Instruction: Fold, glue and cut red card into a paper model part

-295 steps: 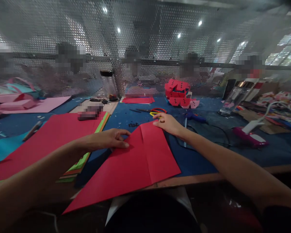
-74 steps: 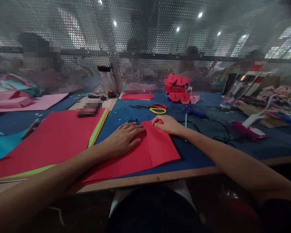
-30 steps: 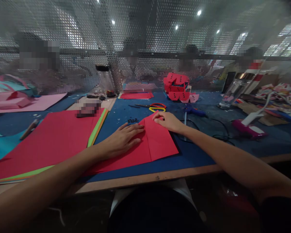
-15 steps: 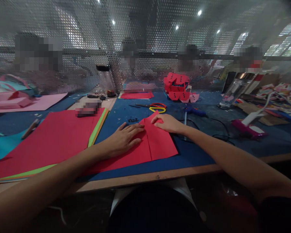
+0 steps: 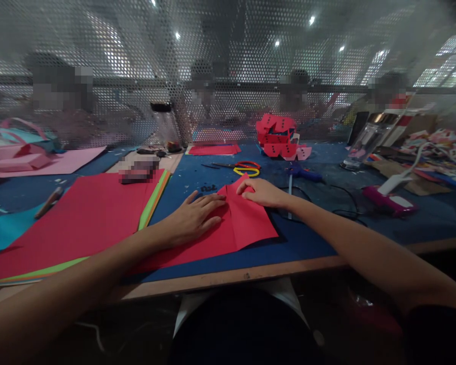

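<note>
A sheet of red paper with a crease down it lies at the table's front edge. My left hand rests flat on its left part, fingers stretched out. With bent fingers, my right hand pinches the sheet near its far edge, right of the crease. The sheet's right part is lifted a little and bends upward. Just beyond the hands are scissors with red and yellow handles and some small black pieces.
To the left lies a stack of coloured paper with a blurred-out dark object on it. A blue glue gun, a red paper craft, a clear bottle and a purple power strip stand around. People are behind the perforated screen.
The right part of the red paper has risen slightly and its near edge now curves up from the table. Both hands stay almost in place.
</note>
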Demonstrator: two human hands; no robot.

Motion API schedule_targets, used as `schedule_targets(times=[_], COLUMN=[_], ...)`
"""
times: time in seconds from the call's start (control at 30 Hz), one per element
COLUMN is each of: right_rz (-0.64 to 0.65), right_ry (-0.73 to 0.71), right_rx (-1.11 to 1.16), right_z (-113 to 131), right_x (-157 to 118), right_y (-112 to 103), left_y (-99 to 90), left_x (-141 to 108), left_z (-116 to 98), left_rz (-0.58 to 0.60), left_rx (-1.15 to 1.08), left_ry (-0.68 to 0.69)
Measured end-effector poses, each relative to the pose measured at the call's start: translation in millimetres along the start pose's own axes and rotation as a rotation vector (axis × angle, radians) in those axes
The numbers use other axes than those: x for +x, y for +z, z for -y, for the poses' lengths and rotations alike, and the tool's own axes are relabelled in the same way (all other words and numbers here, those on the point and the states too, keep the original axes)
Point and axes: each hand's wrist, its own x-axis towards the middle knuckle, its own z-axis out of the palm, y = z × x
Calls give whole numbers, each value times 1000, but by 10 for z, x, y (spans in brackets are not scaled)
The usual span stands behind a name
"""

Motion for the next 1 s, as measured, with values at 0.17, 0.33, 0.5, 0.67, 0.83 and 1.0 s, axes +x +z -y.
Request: schedule_targets(times=[0.17, 0.33, 0.5, 0.67, 0.83, 1.0], right_rz=[10, 17, 20, 28, 25, 7], right_ry=[8, 6, 3, 0, 3, 6], right_rx=[0, 1, -2, -2, -3, 9], right_z=[17, 32, 33, 52, 63, 64], right_x=[-6, -13, -13, -18, -24, -37], right_y=[-13, -23, -23, -35, -35, -37], left_y=[-6, -10, -10, -23, -16, -27], left_x=[4, 10, 12, 12, 7, 7], left_z=[-12, -19, -20, -34, -31, -33], left_rz=[-17, -2, 3, 17, 13, 19], left_rx=[8, 9, 12, 9, 21, 5], left_ry=[8, -3, -8, -16, -10, -14])
